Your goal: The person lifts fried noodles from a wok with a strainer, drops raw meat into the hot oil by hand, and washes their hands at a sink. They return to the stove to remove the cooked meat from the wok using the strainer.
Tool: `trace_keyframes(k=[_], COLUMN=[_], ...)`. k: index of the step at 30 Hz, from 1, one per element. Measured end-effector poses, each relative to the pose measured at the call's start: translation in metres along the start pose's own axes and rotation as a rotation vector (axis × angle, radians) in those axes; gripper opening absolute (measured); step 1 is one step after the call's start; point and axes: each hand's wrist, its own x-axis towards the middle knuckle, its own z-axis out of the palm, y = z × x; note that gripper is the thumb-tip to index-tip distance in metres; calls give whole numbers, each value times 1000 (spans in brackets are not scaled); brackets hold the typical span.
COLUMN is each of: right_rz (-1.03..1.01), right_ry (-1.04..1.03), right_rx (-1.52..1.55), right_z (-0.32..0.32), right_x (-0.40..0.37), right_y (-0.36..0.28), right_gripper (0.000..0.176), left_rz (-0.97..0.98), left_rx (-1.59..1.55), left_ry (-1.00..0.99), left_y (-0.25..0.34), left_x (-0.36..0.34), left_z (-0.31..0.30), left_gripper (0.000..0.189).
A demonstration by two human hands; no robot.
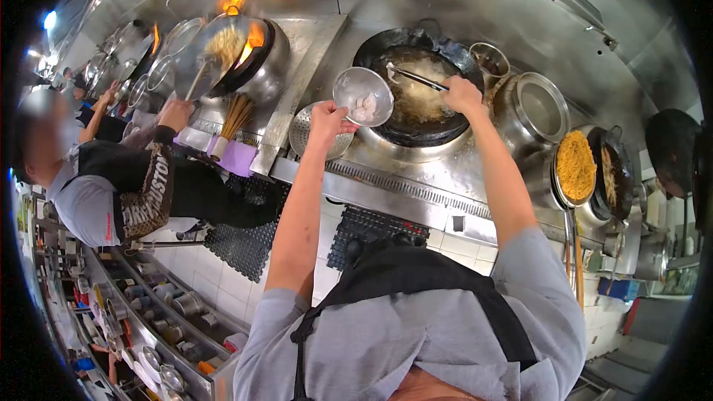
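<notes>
My left hand [327, 117] grips the rim of a small steel bowl [362, 94] with pale pieces of food in it, tilted toward a black wok [443, 48]. The wok holds bubbling yellowish oil. My right hand [462, 94] is closed on a long metal utensil [416, 76] that reaches into the oil from the wok's right side. Both arms stretch out over the steel cooking range.
A perforated steel strainer [303, 134] lies below the bowl. At the left a co-worker [111, 193] tosses noodles in a flaming wok [230, 48]. To the right stand steel pots [541, 108], a tray of yellow noodles [575, 165] and another dark wok [672, 148].
</notes>
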Motion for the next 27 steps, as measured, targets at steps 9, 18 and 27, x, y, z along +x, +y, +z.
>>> trace_keyframes(k=[9,18,27], right_rz=[-215,-85,-78], right_ry=[39,19,52], right_rx=[57,51,32], right_z=[-60,-3,9], right_x=[-94,-114,-80], right_y=[-30,-9,-5], right_gripper=[27,25,18], left_rz=[183,389,789], left_rx=[136,629,950], left_ry=[-16,88,118], left_y=[-3,12,11], left_x=[1,52,96], left_z=[-7,8,13], left_gripper=[18,17,11])
